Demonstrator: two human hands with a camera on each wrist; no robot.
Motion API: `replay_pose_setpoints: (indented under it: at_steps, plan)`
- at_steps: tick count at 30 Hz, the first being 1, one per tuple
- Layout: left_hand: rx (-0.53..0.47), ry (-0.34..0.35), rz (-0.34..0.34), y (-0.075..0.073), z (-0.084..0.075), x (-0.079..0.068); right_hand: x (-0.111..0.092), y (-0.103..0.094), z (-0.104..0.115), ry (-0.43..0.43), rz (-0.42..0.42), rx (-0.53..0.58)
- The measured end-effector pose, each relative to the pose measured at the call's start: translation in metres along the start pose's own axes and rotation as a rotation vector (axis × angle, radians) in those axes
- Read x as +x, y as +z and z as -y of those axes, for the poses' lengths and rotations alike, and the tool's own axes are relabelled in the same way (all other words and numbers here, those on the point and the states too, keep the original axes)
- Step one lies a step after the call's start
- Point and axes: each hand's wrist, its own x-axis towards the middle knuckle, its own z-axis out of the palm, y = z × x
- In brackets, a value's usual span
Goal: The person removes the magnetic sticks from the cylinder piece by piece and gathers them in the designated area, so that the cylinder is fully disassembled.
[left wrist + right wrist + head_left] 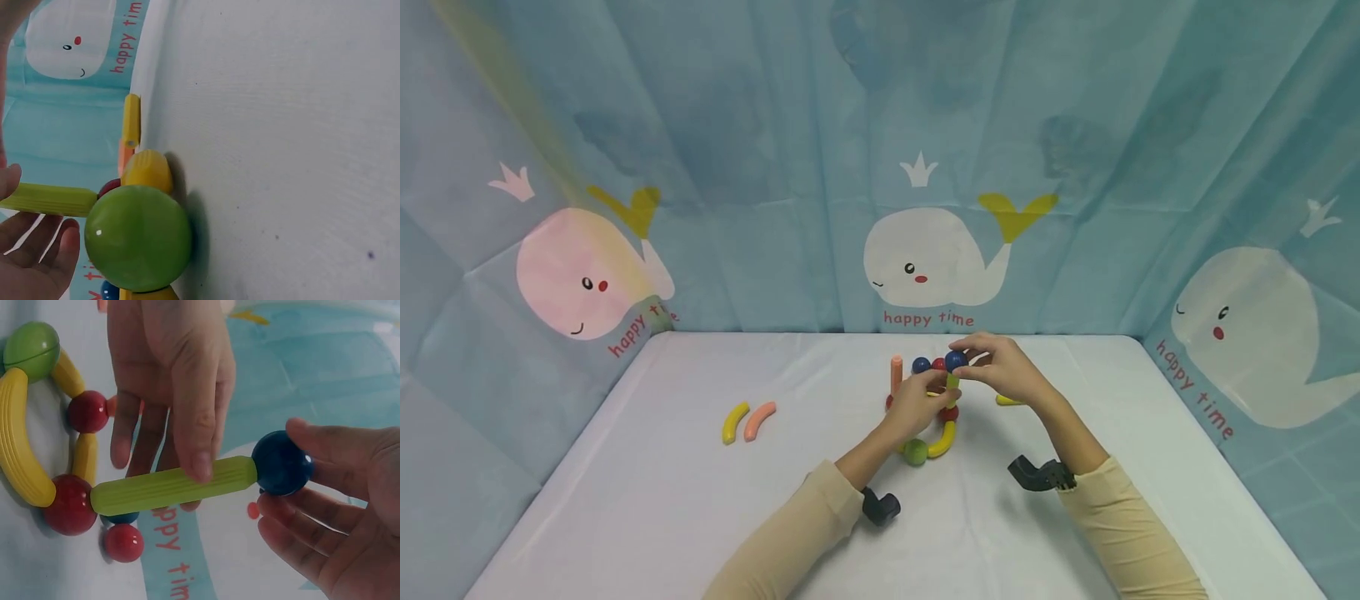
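Note:
A yellow-green ribbed stick stands up from a red ball on a ring of curved yellow sticks and balls lying on the table. My left hand pinches this stick between thumb and fingers. At its top end, a blue ball touches the stick, and my right hand holds that ball by the fingertips. Nearest me in the ring is a green ball. On the ring's left side a pink stick stands upright. My left hand partly hides the ring in the head view.
Left on the white table lie a curved yellow stick and a curved pink stick. Another yellow stick is partly visible beyond my right wrist. Another blue ball and a smaller red ball sit behind the ring.

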Motion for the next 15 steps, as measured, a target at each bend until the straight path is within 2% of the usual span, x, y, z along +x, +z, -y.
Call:
replay_pose_setpoints:
  at_steps: [6,15]
  plan:
    - [0.004,0.006,0.006,0.0023,0.0011,0.0043,0.0013,0.0019,-0.0013,-0.013,-0.009,-0.045]
    - [0.038,0.077,-0.027,0.0029,0.0043,0.0083,0.0003,0.0057,-0.0039,-0.044,-0.04,-0.048]
